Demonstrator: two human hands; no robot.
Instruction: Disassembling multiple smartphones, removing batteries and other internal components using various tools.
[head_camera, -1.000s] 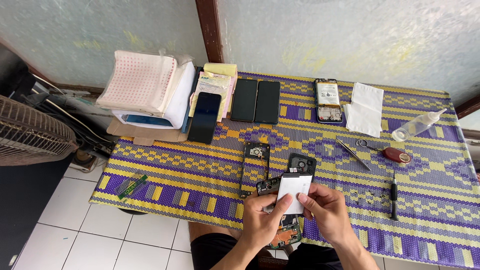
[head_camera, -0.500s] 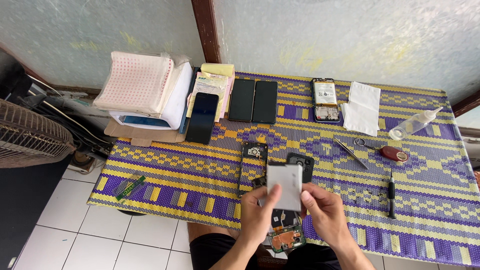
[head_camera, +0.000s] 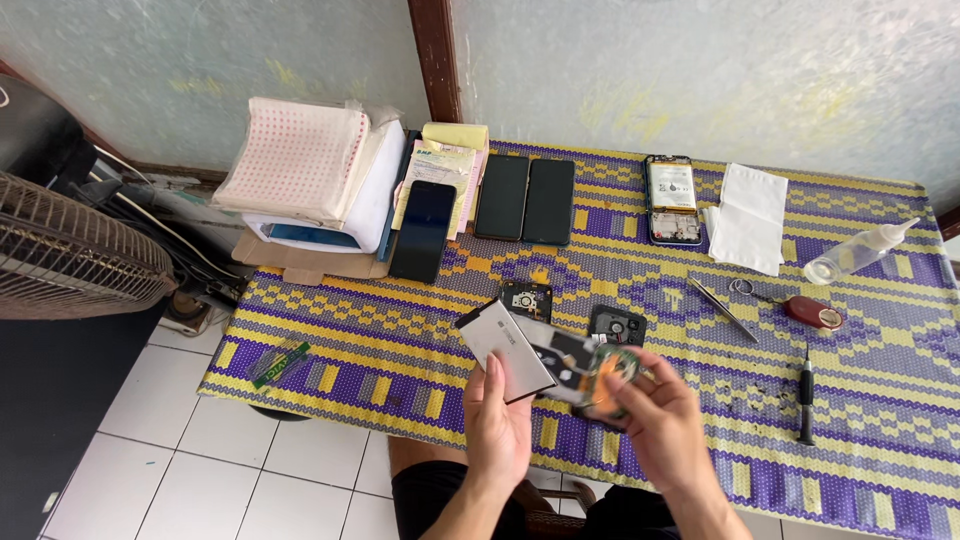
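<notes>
Left hand fingers pinch white battery, tilted; right hand fingers grip opened phone.

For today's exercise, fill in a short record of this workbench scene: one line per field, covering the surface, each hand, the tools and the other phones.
Surface: purple and yellow woven mat
Left hand: holds a flat grey battery
Right hand: holds an opened phone body
Tools: tweezers, black screwdriver, clear squeeze bottle
Other phones: three dark phones in a row, one opened phone beside a white cloth
</notes>
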